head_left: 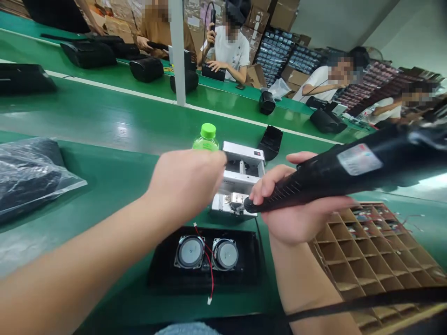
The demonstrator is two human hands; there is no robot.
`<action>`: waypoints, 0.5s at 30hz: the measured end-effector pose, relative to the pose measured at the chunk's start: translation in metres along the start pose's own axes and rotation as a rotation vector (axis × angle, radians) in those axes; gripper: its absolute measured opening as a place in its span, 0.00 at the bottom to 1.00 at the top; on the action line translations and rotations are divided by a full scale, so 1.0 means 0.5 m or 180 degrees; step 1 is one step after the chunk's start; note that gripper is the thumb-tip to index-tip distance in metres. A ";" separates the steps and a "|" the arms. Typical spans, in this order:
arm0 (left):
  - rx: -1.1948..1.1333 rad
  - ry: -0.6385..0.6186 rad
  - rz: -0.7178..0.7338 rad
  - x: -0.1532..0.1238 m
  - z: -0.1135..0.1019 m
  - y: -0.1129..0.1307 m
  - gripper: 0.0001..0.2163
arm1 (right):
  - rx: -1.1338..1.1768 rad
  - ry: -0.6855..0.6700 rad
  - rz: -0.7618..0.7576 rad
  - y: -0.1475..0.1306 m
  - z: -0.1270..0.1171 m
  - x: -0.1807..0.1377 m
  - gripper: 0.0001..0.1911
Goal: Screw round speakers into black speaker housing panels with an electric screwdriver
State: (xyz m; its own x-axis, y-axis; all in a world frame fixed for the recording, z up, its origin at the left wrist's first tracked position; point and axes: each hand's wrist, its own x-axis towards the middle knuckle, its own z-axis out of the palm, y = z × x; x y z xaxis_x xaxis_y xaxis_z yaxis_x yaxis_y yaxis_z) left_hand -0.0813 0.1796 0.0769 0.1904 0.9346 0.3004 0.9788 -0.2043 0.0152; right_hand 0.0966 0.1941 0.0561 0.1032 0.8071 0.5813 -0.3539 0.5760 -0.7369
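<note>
My right hand (295, 214) is wrapped around a black electric screwdriver (314, 172), whose tip points left at the front of a silver screw feeder (244, 174). Whether the tip touches the feeder I cannot tell. My left hand (188, 179) is closed in a fist beside the feeder, and what its fingers hold, if anything, is hidden. Below both hands a black speaker panel (162, 274) lies on the green bench. Two round speakers (190, 251) sit in it, with red and black wires (211, 274) ending in white plugs.
A green-capped bottle (208, 132) stands behind my left hand. On the right is a divided cardboard box (363, 274) with small wired parts. A plastic-wrapped black item (31, 177) lies left. Across the conveyor (139, 121), past a white post (179, 56), several people work on black speaker housings.
</note>
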 end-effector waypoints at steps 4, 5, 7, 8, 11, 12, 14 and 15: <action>-0.0250 -0.0056 0.0094 0.054 0.003 0.011 0.10 | -0.0131 -0.0120 0.0127 0.026 0.000 0.000 0.36; -0.0287 -0.0075 0.0116 0.048 0.005 0.011 0.11 | -0.0147 -0.0120 0.0154 0.026 -0.002 0.002 0.36; -0.0359 -0.0098 0.0113 0.014 0.007 0.002 0.12 | -0.0191 -0.0093 0.0205 0.024 -0.004 0.006 0.36; -0.0439 -0.0058 0.0127 -0.013 0.009 -0.006 0.12 | -0.0212 -0.0081 0.0228 0.023 -0.006 0.008 0.36; -0.0991 0.0330 0.0270 -0.113 0.017 -0.038 0.15 | -0.0258 -0.0045 0.0254 0.023 -0.010 0.013 0.37; -0.1192 0.0384 0.0276 -0.150 0.021 -0.049 0.14 | -0.0279 -0.0033 0.0239 0.024 -0.011 0.014 0.38; -0.1451 0.0485 0.0147 -0.224 0.030 -0.068 0.12 | -0.0337 0.0011 0.0170 0.027 -0.012 0.015 0.38; -0.1532 0.0501 -0.0017 -0.261 0.036 -0.078 0.11 | -0.0373 0.0038 0.0139 0.028 -0.012 0.016 0.37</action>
State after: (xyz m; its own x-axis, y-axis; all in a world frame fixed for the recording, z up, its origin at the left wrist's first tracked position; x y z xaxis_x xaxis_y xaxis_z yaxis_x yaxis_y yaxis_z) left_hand -0.1432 0.0710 0.0198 0.1355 0.8884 0.4387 0.8269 -0.3453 0.4440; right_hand 0.0982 0.2094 0.0485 0.1014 0.8328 0.5442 -0.2472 0.5510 -0.7971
